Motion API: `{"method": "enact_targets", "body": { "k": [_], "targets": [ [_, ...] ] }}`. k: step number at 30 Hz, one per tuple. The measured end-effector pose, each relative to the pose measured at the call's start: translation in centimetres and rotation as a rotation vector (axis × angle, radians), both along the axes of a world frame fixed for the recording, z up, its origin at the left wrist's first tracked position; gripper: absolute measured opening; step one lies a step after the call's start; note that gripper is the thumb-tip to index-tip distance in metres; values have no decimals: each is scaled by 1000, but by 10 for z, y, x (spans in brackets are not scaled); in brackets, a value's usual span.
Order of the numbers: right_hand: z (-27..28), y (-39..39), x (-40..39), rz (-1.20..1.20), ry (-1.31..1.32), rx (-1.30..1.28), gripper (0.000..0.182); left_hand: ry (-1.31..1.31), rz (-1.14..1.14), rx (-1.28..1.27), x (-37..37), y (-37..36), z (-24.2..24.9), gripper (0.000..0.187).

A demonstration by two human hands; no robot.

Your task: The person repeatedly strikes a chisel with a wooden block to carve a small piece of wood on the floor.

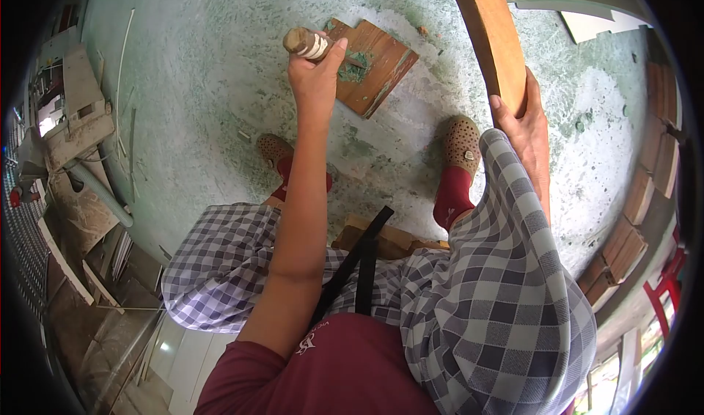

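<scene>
My left hand [317,70] is closed around a chisel [298,40] whose thick wooden handle is wrapped in white tape. Its narrow dark blade points right, over a brown wooden board [390,54] on the floor. Green crumbly paste [353,67] is smeared on that board around the blade tip. On the right, my right hand [524,122] grips the near end of a long wooden beam [495,37], thumb on one side and fingers on the other. The beam rises past the top of the view, and its near end is close above my right knee.
Stacked wooden blocks [634,199] line the right wall. Scrap boards and a bench-like wooden structure [82,96] stand at the left, with thin strips [126,78] beside them. A cardboard-coloured box [392,240] lies between my legs. A white panel [598,25] is at the upper right.
</scene>
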State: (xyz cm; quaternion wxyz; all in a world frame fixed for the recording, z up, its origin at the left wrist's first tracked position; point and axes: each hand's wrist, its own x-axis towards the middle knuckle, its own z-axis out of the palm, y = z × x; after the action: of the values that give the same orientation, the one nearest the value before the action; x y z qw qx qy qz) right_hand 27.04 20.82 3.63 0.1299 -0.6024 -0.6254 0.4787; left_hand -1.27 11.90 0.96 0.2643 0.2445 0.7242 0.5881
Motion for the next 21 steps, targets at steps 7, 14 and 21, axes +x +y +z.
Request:
{"method": "enact_targets", "body": {
  "k": [7, 14, 21],
  "targets": [
    [-3, -3, -6, 2, 8, -9, 86, -437, 457, 169, -19, 5, -16, 31],
    [-3, -1, -3, 9, -12, 20, 87, -325, 218, 243, -8, 14, -19, 38],
    [-3, 1, 3, -7, 7, 8, 88, -68, -41, 182, 9, 20, 2, 29]
  ]
}}
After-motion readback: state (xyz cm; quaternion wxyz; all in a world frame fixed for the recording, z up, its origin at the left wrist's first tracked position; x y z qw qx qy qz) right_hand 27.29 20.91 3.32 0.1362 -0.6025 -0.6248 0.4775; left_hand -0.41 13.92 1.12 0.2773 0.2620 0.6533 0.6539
